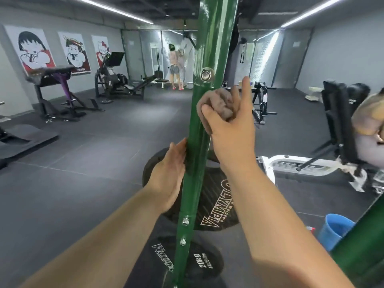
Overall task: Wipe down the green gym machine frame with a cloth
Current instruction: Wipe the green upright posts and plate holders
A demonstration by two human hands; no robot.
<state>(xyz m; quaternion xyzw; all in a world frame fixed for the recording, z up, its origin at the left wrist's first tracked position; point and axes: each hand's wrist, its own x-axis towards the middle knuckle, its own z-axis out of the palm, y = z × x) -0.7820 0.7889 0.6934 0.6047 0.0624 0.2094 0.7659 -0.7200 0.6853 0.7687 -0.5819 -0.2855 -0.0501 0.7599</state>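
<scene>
The green post [199, 125] rises centre-frame, rigid, glossy, likely slick. It is steadied low down by the left hand [168, 175], fingers wrapped round it. The soft, light cloth [220, 104] is bunched in the right hand [230, 129] and pressed against the post below a bolt [206, 75].

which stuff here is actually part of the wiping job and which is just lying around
Part of the job: green frame post; brown cloth, gripped by the right hand against the post; left hand, holding the post lower down.

Just lying about: weight plates; blue bucket; black bench; wall posters.
</scene>
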